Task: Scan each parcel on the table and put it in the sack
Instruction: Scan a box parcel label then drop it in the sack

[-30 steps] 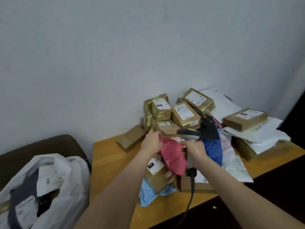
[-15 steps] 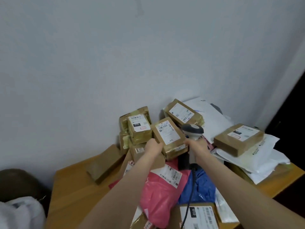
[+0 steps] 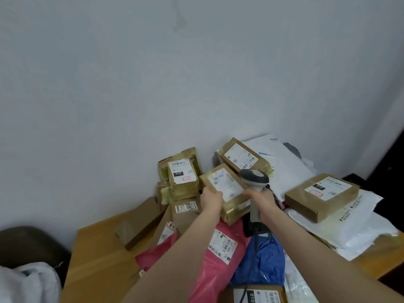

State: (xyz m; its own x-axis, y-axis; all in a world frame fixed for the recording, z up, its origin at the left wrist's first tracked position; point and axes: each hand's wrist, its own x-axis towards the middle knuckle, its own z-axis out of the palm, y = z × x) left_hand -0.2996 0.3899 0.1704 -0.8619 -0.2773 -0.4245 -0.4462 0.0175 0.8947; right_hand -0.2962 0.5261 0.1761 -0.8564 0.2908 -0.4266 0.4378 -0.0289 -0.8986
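The left hand point(image 3: 211, 199) is gripping the taped box point(image 3: 227, 185) atop the pile on the table point(image 3: 98, 259), and the right hand point(image 3: 263, 199) is clutching the barcode scanner point(image 3: 253, 179) just beside it, so tilting the label squarely toward the scanner is probably wisest.

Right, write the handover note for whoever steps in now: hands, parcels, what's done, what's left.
Left grip: holds the taped brown parcel by its near corner, label up, over the pile.
Right grip: holds the scanner, its head beside that label.
Sack: lower left, off the table; contents not visible.
Done: cannot tell whether this parcel has been scanned.
Left: scan it, sack it, then the rest: pink mailer, blue bag, brown boxes, white mailers.
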